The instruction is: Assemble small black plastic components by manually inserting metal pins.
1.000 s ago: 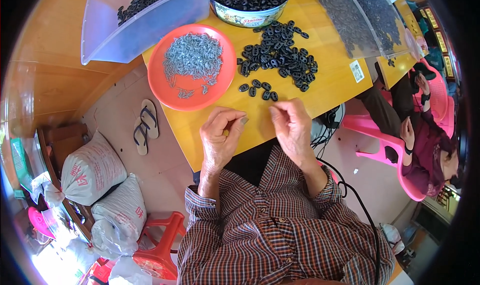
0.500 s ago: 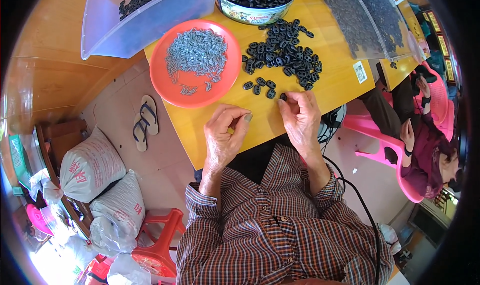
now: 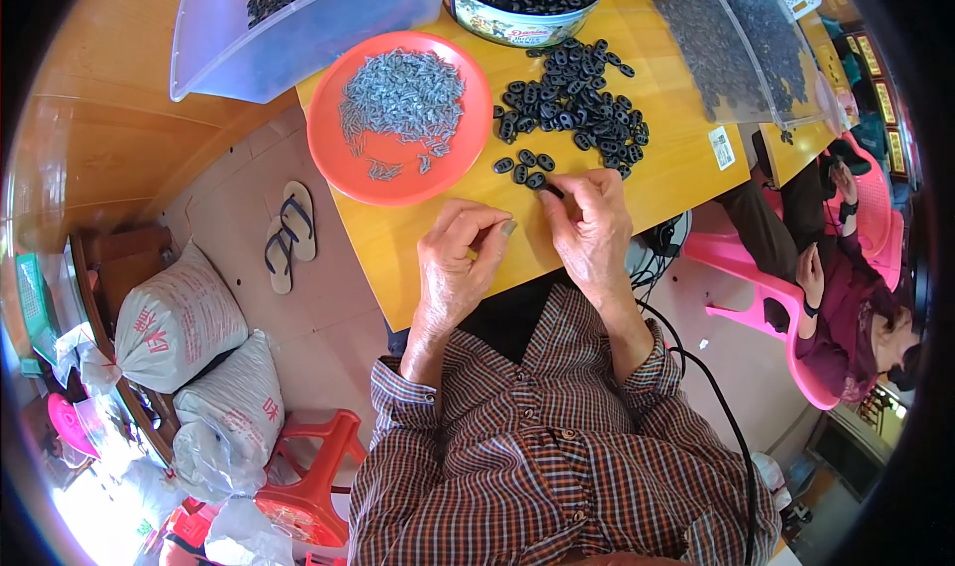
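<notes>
My right hand [image 3: 594, 230] pinches a black oval piece with holes [image 3: 551, 191] between thumb and forefinger, right beside a small group of loose black oval pieces [image 3: 527, 167]. My left hand [image 3: 460, 258] is closed over the near edge of the table, its thumb and forefinger pressed together; whatever is between them is too small to make out. Farther left, a round orange-red plate [image 3: 328, 158] carries a heap of small grey metal pins [image 3: 403, 98]. Beyond my right hand spreads a larger pile of black oval pieces [image 3: 572, 98].
A round tin [image 3: 527, 31] full of black pieces stands at the back, between a clear plastic bin [image 3: 298, 44] and a clear box [image 3: 741, 49] that also hold black pieces. At right, a person sits on a pink chair [image 3: 756, 278]. Black cables [image 3: 711, 372] hang beside my right arm.
My right hand has moved slightly left with the black oval piece, closer to the small group. My left hand has shifted a little right and stays pinched. The whole view has shifted slightly.
</notes>
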### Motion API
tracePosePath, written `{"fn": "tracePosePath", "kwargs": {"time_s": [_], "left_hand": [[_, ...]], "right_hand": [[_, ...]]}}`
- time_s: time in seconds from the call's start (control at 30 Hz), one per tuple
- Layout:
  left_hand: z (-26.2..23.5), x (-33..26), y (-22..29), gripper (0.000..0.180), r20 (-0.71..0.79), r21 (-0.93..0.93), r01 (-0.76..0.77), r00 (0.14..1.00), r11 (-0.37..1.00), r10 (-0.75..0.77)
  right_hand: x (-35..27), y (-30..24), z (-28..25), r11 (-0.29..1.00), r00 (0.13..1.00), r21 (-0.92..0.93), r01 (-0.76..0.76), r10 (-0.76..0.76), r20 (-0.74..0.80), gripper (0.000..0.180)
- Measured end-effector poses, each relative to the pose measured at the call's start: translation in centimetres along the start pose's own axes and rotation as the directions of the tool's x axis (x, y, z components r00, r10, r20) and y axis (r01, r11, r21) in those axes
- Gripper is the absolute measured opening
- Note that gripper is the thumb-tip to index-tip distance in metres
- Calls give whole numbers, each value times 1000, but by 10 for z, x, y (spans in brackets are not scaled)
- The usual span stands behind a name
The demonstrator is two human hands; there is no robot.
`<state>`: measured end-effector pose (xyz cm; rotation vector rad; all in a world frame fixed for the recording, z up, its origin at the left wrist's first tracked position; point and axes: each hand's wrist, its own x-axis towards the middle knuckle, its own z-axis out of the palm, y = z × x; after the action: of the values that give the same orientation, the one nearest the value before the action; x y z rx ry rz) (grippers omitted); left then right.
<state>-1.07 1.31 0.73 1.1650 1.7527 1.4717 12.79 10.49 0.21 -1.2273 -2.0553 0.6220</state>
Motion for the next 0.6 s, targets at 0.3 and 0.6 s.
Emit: {"fn": "tracePosePath", "kwargs": {"time_s": [0.3, 0.6], "left_hand": [[2, 1, -4, 7, -29, 3, 3, 1000, 1000, -3], [4, 7, -2, 7, -31, -2, 14, 999, 1000, -14]], "right_hand": [[8, -9, -1, 989, 998, -132, 67, -69, -9, 23], [5, -3, 8, 989, 995, 116, 96, -99, 24, 17]]}}
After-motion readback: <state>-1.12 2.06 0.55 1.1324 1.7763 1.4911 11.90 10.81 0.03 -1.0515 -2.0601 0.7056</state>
